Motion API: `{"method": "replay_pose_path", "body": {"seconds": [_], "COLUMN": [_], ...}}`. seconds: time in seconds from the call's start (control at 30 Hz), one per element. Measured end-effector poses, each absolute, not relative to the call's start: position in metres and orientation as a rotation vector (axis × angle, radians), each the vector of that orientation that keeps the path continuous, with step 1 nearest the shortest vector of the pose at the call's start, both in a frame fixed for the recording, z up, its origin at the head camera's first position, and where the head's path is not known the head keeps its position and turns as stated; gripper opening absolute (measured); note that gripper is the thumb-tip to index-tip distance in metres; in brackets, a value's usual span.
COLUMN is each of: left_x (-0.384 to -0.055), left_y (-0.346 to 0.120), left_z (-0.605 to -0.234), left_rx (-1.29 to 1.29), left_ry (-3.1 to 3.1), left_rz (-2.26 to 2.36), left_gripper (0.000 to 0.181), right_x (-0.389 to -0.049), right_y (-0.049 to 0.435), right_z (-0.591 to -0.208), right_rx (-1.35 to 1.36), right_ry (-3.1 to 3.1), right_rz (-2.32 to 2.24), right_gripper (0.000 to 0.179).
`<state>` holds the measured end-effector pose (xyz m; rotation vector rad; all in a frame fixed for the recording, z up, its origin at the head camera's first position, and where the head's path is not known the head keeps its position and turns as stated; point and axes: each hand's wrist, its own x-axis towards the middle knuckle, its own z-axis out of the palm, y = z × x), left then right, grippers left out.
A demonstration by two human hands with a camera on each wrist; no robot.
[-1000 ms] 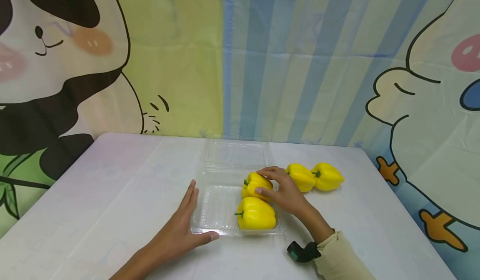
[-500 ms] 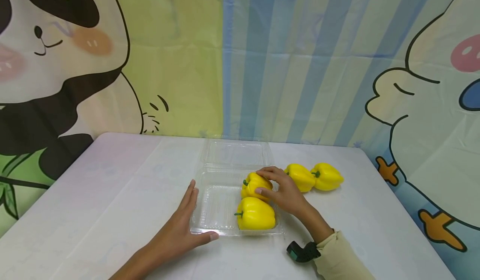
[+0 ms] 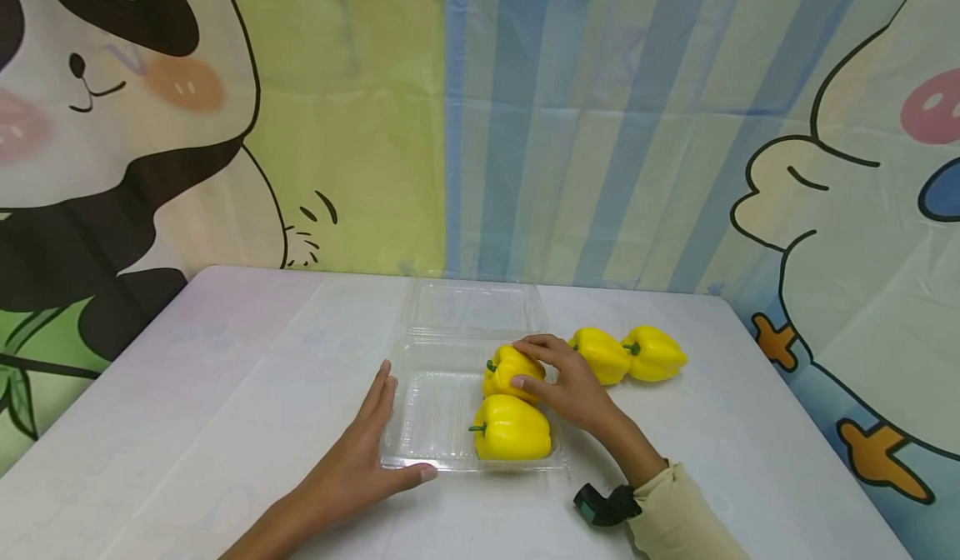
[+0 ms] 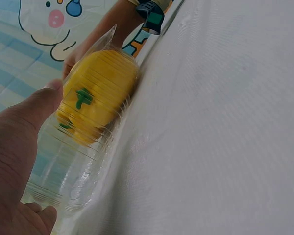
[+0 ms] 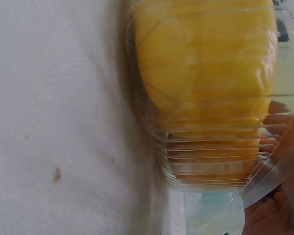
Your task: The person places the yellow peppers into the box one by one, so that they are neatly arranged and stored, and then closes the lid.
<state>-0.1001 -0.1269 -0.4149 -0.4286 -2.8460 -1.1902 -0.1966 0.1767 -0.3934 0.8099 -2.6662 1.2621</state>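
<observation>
A clear plastic clamshell container (image 3: 438, 414) lies with its lid folded back on the white table. Two yellow bell peppers sit along its right side: a front pepper (image 3: 513, 433) with its stem to the left, and a rear pepper (image 3: 502, 370). My right hand (image 3: 572, 385) holds the rear pepper between thumb and fingers. Around the container's front left corner rests my left hand (image 3: 358, 462), fingers straight along the side and thumb at the front edge. In the left wrist view, a yellow pepper (image 4: 108, 81) shows through the ribbed wall. The right wrist view shows yellow (image 5: 206, 63) through clear plastic.
Two more yellow bell peppers lie side by side on the table right of the container, a nearer-in pepper (image 3: 602, 358) and an outer pepper (image 3: 656, 353). The transparent lid (image 3: 476, 303) stretches toward the back edge. A printed curtain (image 3: 375, 127) hangs behind the table.
</observation>
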Motion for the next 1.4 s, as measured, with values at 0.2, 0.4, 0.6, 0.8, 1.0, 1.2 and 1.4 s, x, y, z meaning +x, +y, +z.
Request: {"method": "replay_pose_path", "body": {"seconds": [0.2,0.4,0.6,0.8,1.0,1.2,1.4], "left_x": [-0.101,-0.101,-0.1,-0.1,-0.1,-0.1,-0.1], "left_y": [-0.126,-0.127,-0.127,-0.127,-0.127,-0.127,-0.129], "left_z": [-0.414,-0.414,-0.416,-0.416,-0.414,-0.414,-0.414], "left_rx": [-0.411,-0.414,-0.445,-0.436,-0.413,-0.423,-0.429], "left_ry": [-2.853,-2.85,-2.827,-2.844,-2.863,-2.86,-2.855], "left_rz": [-1.22,-1.221,-1.232,-1.205,-1.201,-1.209,-1.221], "left_gripper": [0.128,0.128,0.126,0.126,0.127,0.127,0.127], "right_x": [-0.197,-0.197,-0.197,-0.197,-0.199,-0.202,-0.204], "right_y": [0.177,0.177,0.179,0.18,0.182,0.192,0.199], "right_z": [-0.395,-0.394,-0.395,-0.396,-0.395,-0.394,-0.393], "right_rx": [0.806,0.811,0.823,0.848,0.863,0.882,0.918], "right_ry": [-2.67,-2.665,-2.662,-2.637,-2.642,-2.545,-2.474], "right_rz": [1.242,1.242,1.25,1.263,1.332,1.672,1.809], "right_gripper": [0.048,0.047,0.046,0.045,0.046,0.04,0.04]}}
